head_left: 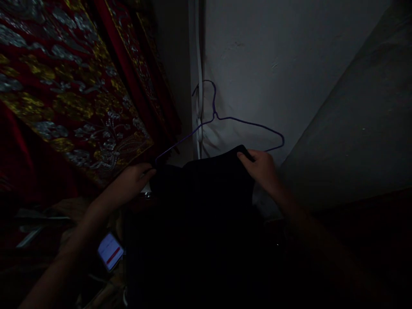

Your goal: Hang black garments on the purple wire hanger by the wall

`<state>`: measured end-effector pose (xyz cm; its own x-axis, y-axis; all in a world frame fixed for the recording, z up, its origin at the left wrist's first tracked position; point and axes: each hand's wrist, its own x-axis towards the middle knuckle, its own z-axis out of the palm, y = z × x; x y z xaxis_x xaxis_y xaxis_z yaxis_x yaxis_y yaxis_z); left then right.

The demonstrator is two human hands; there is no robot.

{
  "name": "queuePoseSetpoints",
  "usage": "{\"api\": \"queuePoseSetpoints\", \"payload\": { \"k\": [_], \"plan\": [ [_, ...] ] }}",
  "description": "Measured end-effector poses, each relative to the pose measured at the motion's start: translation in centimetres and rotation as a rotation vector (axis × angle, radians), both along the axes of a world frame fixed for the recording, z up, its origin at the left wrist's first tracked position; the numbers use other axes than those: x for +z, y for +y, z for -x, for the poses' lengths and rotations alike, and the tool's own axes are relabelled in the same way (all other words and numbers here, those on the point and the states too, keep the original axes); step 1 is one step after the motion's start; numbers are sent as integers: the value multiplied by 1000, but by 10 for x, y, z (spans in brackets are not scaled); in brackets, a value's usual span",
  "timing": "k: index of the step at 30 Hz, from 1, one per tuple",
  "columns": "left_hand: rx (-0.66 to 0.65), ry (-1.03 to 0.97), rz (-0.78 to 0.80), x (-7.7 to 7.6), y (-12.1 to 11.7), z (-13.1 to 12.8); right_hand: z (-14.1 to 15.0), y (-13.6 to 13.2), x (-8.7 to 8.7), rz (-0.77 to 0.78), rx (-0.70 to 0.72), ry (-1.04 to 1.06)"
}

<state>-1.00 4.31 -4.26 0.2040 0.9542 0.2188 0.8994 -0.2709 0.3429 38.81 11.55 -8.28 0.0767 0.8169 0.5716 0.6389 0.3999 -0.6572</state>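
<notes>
With your right hand (261, 166) pinching the upper corner of the dark cloth (206, 193) and your left hand (134, 178) its opposite edge, hold it evenly taut where it hides the lower part of the purple hanger (214, 112), sparing the thin wire

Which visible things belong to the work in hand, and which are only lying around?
Likely in use:
dark cloth, right hand pinching its edge, left hand at the opposite edge
purple hanger, behind it

Only around:
lit screen, lower left
patterned red cloth, upper left
</notes>
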Motion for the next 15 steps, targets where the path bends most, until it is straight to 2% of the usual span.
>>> {"api": "queuePoseSetpoints", "payload": {
  "k": [2, 4, 8, 11, 13, 15],
  "plan": [
    [-37, -32, -134, 10, 0, -10, -8, -12, 10, -21, -50, -18],
    [-96, -72, -273, 23, 2, -23, -7, -22, 16, 3, -39, -19],
    [-287, -182, -461, 43, 15, -54, 13, -43, 12, 153, 180, 27],
    [-305, -218, -513, 43, 34, -66, 20, -57, 5, 126, 289, 14],
    [-253, -172, -530, 38, 46, -65, 11, -62, 4, 10, 215, 0],
    [-223, -101, -554, 34, 52, -61, -11, -60, 8, -104, 77, 39]
  ]
}}
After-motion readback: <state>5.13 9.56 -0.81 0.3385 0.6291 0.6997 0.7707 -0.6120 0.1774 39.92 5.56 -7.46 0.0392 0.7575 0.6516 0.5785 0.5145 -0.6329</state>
